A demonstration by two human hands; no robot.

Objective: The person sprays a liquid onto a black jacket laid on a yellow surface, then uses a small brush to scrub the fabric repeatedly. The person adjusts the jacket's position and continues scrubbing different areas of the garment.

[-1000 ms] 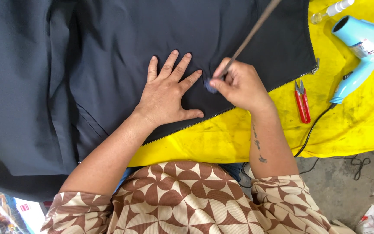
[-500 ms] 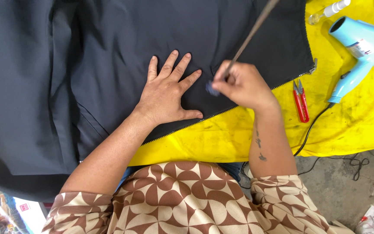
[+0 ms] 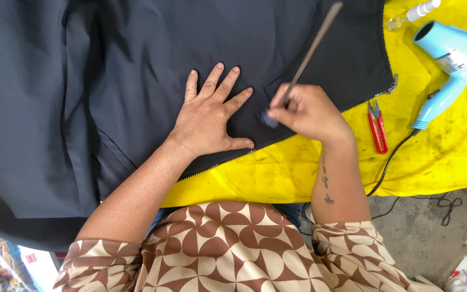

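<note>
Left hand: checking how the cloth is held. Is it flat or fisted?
Flat. The left hand lies palm down on the dark garment, fingers spread.

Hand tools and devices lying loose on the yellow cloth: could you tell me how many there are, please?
3: red thread snips right of the right hand, a light blue hair dryer further right, and a small clear spray bottle at the top. The dark garment may hide others.

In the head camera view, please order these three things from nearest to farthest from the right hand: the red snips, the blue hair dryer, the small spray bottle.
Measured from the right hand:
1. Red snips, on the yellow cloth just beside the hand, at its outer side.
2. Blue hair dryer, further out, toward the top corner.
3. Small spray bottle, at the top edge, lying above the dryer; only slightly farther than the dryer's nearest part.
</note>
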